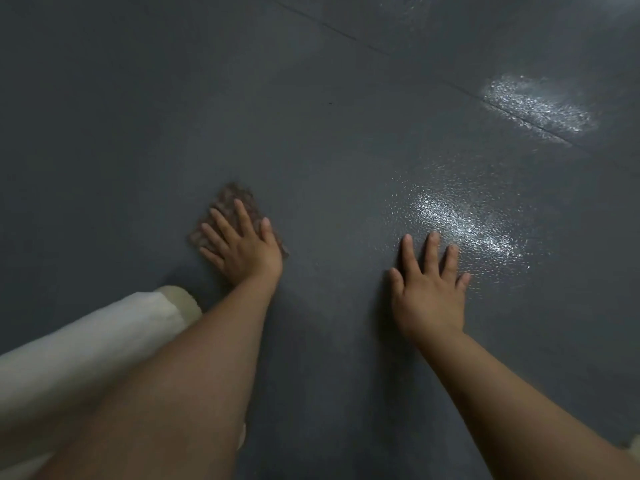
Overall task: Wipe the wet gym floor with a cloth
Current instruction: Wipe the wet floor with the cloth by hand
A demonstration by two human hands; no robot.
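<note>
left hand flat on the cloth, fingers straight and spread, pressing it to the floor. not curled round it, just palm and fingers on top. cloth is brownish, blurred, lies left of centre on the floor; its far corner and left edge stick out past the fingertips, a bit shows by the thumb side too.

right hand flat on bare floor, fingers splayed, holding nothing. well apart from the cloth, to its right.

wet patch glints just beyond the right fingertips, touching or nearly under them; can't tell which. second wet patch further out toward the far right, sitting across a seam that runs diagonally over the floor. faint sheen at the far right corner as well.

floor is dark grey, pebbled texture where the light hits.

white trouser leg at near left, knee end just beside the left forearm, near the cloth but not on it. both forearms bare. nothing lies between cloth and the near wet patch except the right hand.
</note>
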